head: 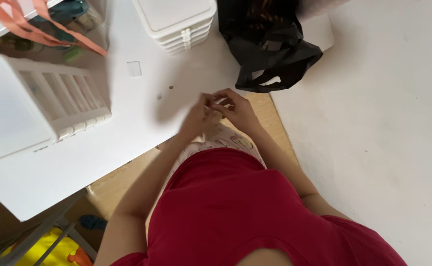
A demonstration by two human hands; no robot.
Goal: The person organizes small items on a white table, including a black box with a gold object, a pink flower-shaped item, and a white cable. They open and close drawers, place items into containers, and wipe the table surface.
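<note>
My left hand (198, 116) and my right hand (235, 108) meet at the near edge of the white table (127, 133), fingertips pinched together around something very small that I cannot make out. Both hands hover just above the table edge, over my lap. A tiny dark piece (171, 87) and a small pale piece (159, 96) lie on the table just left of my hands. A small white square (134, 69) lies further back.
A white slotted plastic basket (33, 103) stands at the left. A stack of white lidded boxes (176, 22) sits at the back, a crumpled black plastic bag (270, 49) beside it. Orange straps (38, 27) lie over a clear container at top left. A white wall fills the right.
</note>
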